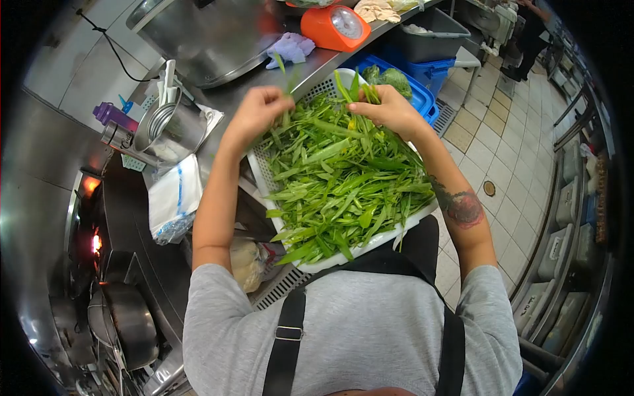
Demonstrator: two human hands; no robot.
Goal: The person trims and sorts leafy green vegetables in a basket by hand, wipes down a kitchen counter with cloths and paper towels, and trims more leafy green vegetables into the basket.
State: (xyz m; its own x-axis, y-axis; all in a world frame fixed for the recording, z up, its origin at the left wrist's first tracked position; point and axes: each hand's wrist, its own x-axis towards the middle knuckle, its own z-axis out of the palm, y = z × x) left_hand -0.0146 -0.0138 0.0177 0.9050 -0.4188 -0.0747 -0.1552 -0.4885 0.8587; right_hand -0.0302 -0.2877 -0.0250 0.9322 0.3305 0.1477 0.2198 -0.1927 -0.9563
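A white perforated basket [262,173] in front of my body is heaped with leafy greens [343,191], long narrow leaves on thin stems that look like water spinach. Over its far left edge, my left hand [263,111] is closed in a pinch, with a blurred green sprig standing up from the fingers. My right hand [391,112] is at the far right side of the heap. Its thumb and fingers are pressed together on several green stems, whose leaves point up and to the left.
A steel counter [232,99] on the left bears an orange scale [335,28], a purple cloth [290,49] and a steel pot of utensils [173,129]. Flames [96,244] burn farther left, near a wok [132,323]. Blue crates [426,102] stand beyond the basket. Another person [528,39] stands far right.
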